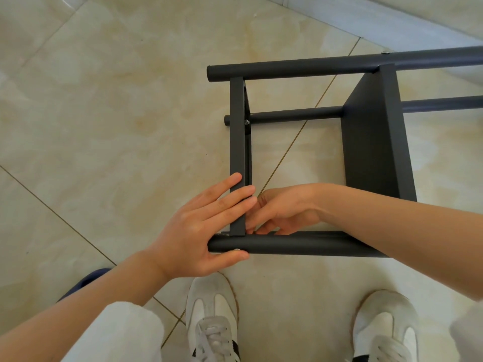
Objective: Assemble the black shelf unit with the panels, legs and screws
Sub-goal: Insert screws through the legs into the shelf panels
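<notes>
Shelf unit point(376, 142) lies on its side on the tiled floor point(104, 126), with 3 legs and 2 panels visibly joined. The left hand point(201, 231) presses straight fingers across the left panel point(237, 131) and thumbs the near leg point(300, 244) by a screw head point(237, 249). The right hand point(282, 210) curls inside that corner; I cannot tell what it holds. This joint seems unfinished.

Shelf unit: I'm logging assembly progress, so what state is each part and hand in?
Shelf unit: lying on its side.
Near leg: horizontal, screw head showing.
End panel: butted against that leg.
Left hand: straight fingers press the panel.
Right hand: curled at inner corner; grip hidden.
</notes>
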`<state>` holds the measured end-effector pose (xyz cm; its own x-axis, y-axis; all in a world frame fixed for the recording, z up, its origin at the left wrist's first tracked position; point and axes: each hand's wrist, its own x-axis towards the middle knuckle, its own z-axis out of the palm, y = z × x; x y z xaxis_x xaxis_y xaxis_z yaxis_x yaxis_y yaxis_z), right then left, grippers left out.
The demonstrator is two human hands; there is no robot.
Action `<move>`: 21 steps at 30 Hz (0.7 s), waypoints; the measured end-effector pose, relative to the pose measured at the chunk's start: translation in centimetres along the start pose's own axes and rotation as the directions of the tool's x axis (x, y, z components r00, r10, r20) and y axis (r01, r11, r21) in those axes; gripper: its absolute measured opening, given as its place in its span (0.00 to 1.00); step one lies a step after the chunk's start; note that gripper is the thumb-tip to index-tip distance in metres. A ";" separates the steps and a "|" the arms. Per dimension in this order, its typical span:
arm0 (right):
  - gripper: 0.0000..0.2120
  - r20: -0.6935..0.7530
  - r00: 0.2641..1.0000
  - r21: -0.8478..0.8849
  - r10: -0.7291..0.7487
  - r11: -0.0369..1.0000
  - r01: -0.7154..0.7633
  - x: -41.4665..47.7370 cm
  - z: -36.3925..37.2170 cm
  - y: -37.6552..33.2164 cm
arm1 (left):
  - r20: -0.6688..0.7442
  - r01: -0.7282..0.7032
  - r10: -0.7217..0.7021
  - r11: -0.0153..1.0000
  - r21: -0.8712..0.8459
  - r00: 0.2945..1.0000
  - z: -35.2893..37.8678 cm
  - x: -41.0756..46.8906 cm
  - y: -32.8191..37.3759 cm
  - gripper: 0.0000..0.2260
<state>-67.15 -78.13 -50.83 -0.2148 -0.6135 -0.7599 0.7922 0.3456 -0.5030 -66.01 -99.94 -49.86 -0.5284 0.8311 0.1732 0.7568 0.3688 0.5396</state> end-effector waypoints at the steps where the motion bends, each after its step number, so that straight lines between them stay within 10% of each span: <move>1: 0.16 0.000 1.000 0.000 -0.004 1.000 0.004 0.1 0.0 0.0 | 0.000 0.000 0.000 1.000 0.002 1.000 0.0 0.0 0.0 0.31; 21: 0.17 0.012 1.000 0.002 -0.001 1.000 0.001 0.9 0.1 0.4 | -0.005 0.006 -0.006 1.000 -0.010 1.000 0.1 0.0 0.0 0.31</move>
<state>-66.91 -78.60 -51.66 -0.2085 -0.6223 -0.7545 0.7933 0.3436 -0.5026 -65.94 -99.91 -49.95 -0.5345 0.8271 0.1738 0.7501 0.3695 0.5485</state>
